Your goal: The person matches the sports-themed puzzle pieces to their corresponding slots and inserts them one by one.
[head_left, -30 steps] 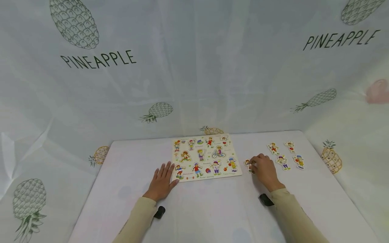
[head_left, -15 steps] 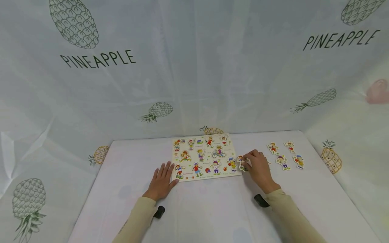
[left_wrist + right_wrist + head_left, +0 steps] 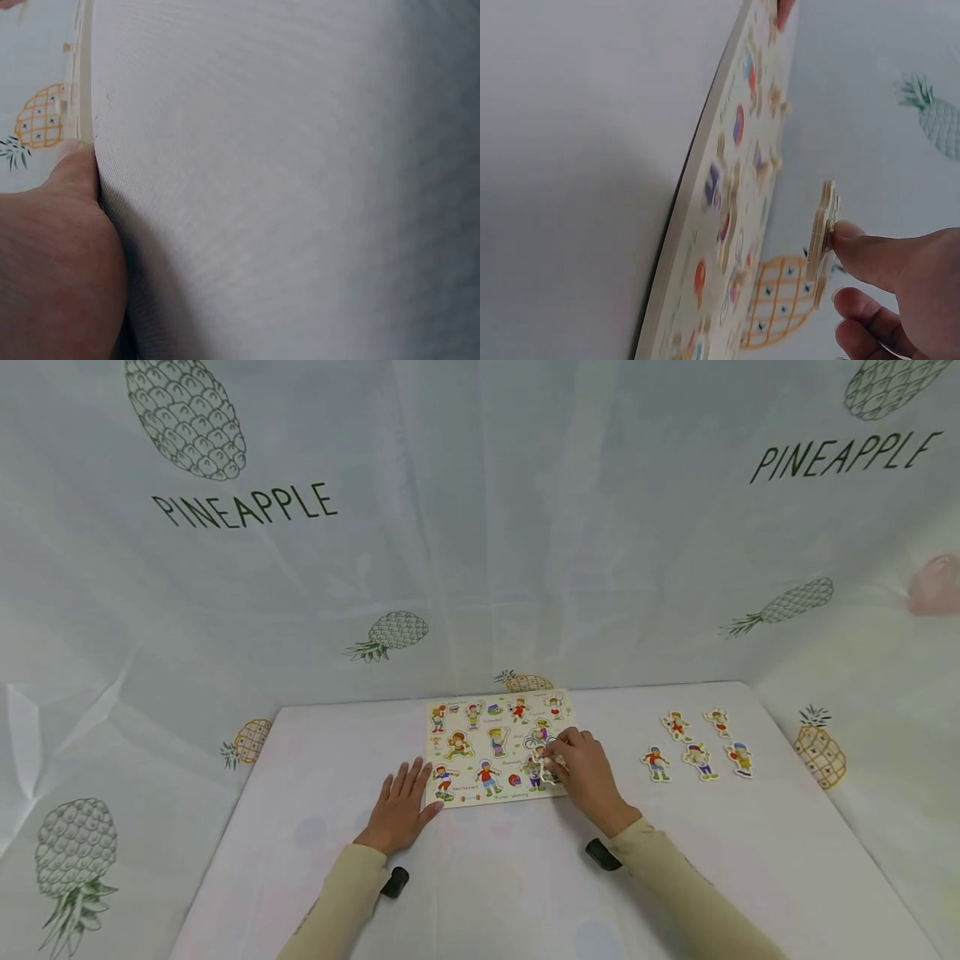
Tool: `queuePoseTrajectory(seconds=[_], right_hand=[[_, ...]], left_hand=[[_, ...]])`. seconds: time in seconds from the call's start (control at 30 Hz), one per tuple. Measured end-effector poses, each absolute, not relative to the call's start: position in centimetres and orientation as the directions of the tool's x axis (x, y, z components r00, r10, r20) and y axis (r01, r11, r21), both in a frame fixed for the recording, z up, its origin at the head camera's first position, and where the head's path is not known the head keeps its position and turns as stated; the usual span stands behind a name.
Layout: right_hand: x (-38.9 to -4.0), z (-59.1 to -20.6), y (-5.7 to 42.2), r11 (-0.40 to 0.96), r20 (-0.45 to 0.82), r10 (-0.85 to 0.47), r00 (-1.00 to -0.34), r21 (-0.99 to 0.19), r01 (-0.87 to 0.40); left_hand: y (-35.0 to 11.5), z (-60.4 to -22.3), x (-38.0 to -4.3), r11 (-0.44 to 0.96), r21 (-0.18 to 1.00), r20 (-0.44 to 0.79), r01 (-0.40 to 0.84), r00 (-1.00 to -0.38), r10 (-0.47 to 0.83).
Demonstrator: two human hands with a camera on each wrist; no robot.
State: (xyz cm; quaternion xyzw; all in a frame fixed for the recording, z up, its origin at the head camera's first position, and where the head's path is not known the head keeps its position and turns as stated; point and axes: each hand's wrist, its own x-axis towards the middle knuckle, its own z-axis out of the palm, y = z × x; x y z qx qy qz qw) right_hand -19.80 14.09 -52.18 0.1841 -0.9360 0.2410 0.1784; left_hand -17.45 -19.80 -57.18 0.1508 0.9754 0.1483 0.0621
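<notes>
A flat wooden puzzle board [image 3: 480, 800] with printed sports figures lies near the table's far edge. My right hand [image 3: 592, 775] pinches a cut-out wooden puzzle piece [image 3: 550, 766] over the board's lower right part. In the right wrist view, the thumb and a finger grip this puzzle piece [image 3: 823, 236] side-on, apart from the board [image 3: 681, 277], and little of its picture shows. My left hand [image 3: 397, 810] lies flat with fingers spread at the board's lower left corner. In the left wrist view, the left thumb [image 3: 73, 169] touches the board's edge [image 3: 85, 82].
Several loose figure pieces [image 3: 701, 762] lie on the white table [image 3: 495, 885] to the right of the board. Small wooden knobs [image 3: 769, 166] stick up from the board. Behind the table hangs a pale sheet [image 3: 480, 527] printed with pineapples.
My right hand has carried the puzzle piece leftward from beside the board to over its lower right area. A loose piece once hidden behind it now shows. The left hand stays put.
</notes>
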Motion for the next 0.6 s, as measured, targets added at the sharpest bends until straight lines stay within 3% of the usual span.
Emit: queuePoseTrajectory(seconds=[0.6], right_hand=[[-20.1, -53.5, 4.4, 0.703, 0.430, -0.432, -0.793, -0.390, -0.595]], left_hand=[[-19.9, -57.8, -17.9, 0.928, 0.269, -0.104, 0.258, -0.950, 0.294]])
